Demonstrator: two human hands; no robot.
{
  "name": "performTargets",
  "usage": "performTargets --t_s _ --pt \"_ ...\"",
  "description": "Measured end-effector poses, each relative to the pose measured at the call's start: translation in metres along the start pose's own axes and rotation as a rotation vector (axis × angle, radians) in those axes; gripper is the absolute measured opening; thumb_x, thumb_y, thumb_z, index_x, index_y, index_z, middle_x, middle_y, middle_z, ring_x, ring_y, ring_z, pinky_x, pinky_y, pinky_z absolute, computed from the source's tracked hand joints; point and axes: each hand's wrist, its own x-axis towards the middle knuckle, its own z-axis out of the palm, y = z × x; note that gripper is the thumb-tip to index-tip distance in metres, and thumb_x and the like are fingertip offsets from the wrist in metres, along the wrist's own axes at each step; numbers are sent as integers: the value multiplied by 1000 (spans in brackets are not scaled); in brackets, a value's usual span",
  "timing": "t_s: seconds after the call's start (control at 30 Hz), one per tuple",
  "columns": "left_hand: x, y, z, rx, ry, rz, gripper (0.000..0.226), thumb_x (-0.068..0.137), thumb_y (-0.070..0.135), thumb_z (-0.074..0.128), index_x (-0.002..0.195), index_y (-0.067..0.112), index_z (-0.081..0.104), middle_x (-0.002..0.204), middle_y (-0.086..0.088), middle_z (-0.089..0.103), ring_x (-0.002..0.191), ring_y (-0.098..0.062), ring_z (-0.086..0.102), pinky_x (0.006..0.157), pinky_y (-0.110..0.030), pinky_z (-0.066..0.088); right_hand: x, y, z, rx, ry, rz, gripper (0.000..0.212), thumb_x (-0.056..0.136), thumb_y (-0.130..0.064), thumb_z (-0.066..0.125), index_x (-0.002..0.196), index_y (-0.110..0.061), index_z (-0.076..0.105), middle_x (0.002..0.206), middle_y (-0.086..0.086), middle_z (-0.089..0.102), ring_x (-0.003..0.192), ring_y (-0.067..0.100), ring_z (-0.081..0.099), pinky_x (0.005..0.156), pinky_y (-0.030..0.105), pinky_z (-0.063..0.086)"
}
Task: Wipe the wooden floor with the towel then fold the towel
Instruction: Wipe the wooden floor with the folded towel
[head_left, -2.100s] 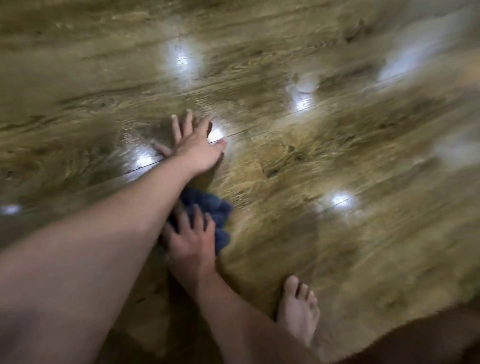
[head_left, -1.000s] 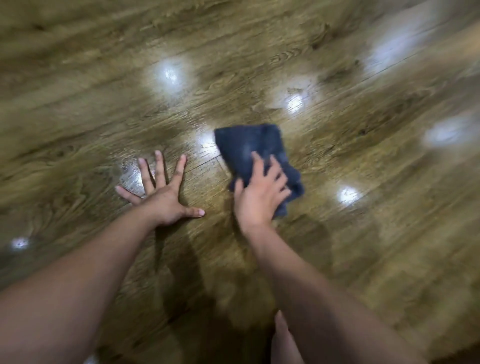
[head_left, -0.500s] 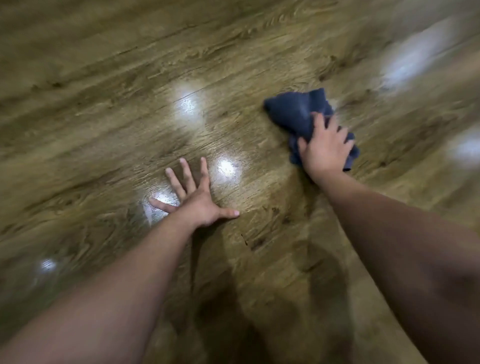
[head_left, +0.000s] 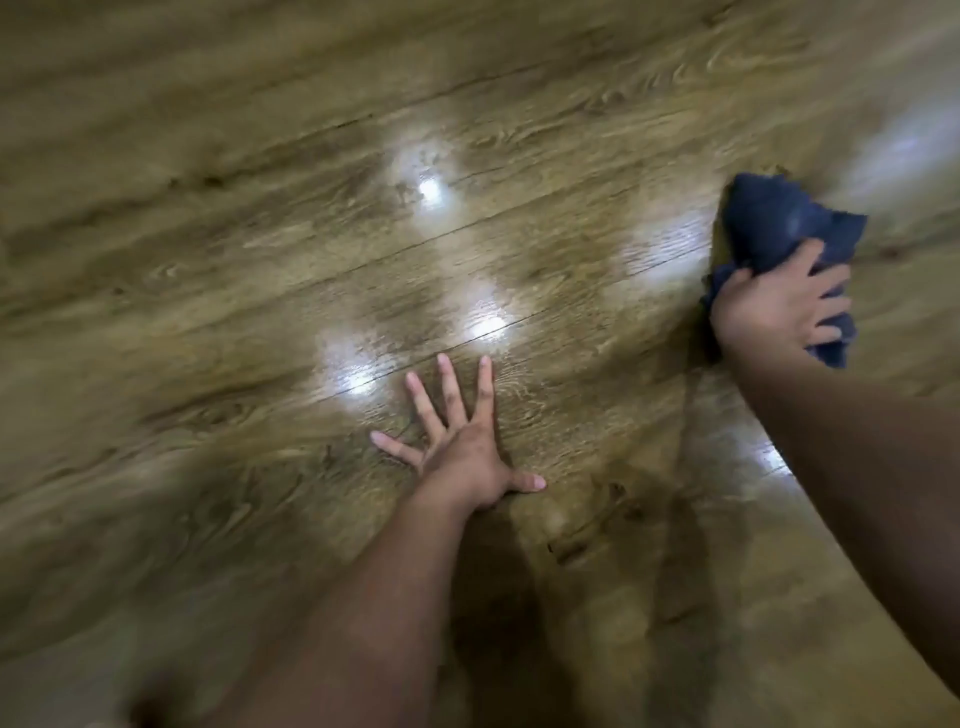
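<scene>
**Towel pressed to the boards at the far right**

On the wooden floor (head_left: 208, 291), at the right edge of the head view, a dark blue towel (head_left: 774, 218) is seen bunched into a loose wad. It is grasped by the right hand (head_left: 779, 306), whose fingers (head_left: 823, 291) are curled over the cloth's near part while the thumb is tucked against its left side. The far part of the towel spreads out beyond the knuckles and lies against the boards. The right forearm is stretched in from the lower right corner.

Well apart from the towel, near the middle of the view, the left hand (head_left: 462, 441) is laid flat on the floor. Its fingers are straight and spread wide, the thumb is pointed off to the right, and nothing is held in it. The left forearm is reached in from the bottom edge, and a dark shadow is cast on the boards just beside the wrist.

Several bright reflections of light (head_left: 428, 189) are scattered over the glossy planks between and beyond the two hands. Plank seams are seen running diagonally across the view. The outer parts of the floor are blurred.
</scene>
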Motion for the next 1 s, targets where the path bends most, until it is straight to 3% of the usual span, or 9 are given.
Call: performTargets --t_s 0.27,0.43,0.5,0.57,0.63,0.7,0.83,0.9,1.0 --pt "6 -2 7 17 76 7 158 48 69 86 127 53 -49 132 8 -66 114 -29 -67 73 -84 -28 -26 -27 7 -21 15 6 56 85 -39 60 133 -25 35 145 20 37 122 50 39 99 69 24" --pt "5 1 -1 -45 -30 34 145 65 62 82 128 53 -48 123 9 -71 110 -29 -69 80 -85 -25 -48 -38 -5 -19 -82 -6 57 88 -40 58 137 -27 33 149 18 31 126 49 35 101 63 25" --pt "0 -4 -18 -82 -112 89 127 75 63 75 138 56 -35 132 12 -65 121 -30 -62 92 -84 -18 -80 -59 -9 -6 -110 -54 57 88 -41 59 137 -26 34 150 18 31 127 48 35 101 62 27" --pt "-1 -27 -48 -122 -103 188 98 81 64 68 155 48 6 163 9 -27 149 -30 -27 116 -67 -1 -125 -88 -13 21 -123 -140 57 87 -42 62 135 -26 38 146 18 35 125 46 38 99 59 30" --pt "-4 -71 -83 -281 34 224 60 86 56 68 139 35 50 156 0 39 140 -24 37 115 -37 31 -190 -118 -15 24 -139 -312 60 84 -43 66 136 -29 42 138 16 41 118 42 42 95 53 33" --pt "-6 -128 -119 -425 276 144 35 91 41 68 122 27 60 132 -5 62 113 -24 58 96 -29 43 -264 -142 -19 17 -209 -549 67 81 -46 67 142 -34 41 141 13 43 116 39 44 93 50 34" --pt "-14 -239 -154 -71 630 91 62 86 8 65 144 13 44 147 -18 46 131 -39 47 110 -48 38 -419 -147 -28 57 -474 -1049 72 86 -43 65 149 -36 33 151 10 39 123 39 44 95 51 37" --pt "-18 -272 -141 55 566 173 78 77 -3 62 149 14 39 157 -13 37 141 -36 39 115 -52 32 -467 -126 -32 64 -508 -1305 65 86 -40 64 146 -33 39 151 10 41 123 40 47 97 51 40" --pt "-30 -298 -104 -136 460 268 82 75 -18 54 151 7 35 160 -15 30 148 -29 29 123 -42 18 -467 -103 -30 13 -455 -1584 71 84 -48 66 147 -32 37 150 9 42 119 37 48 94 48 40"
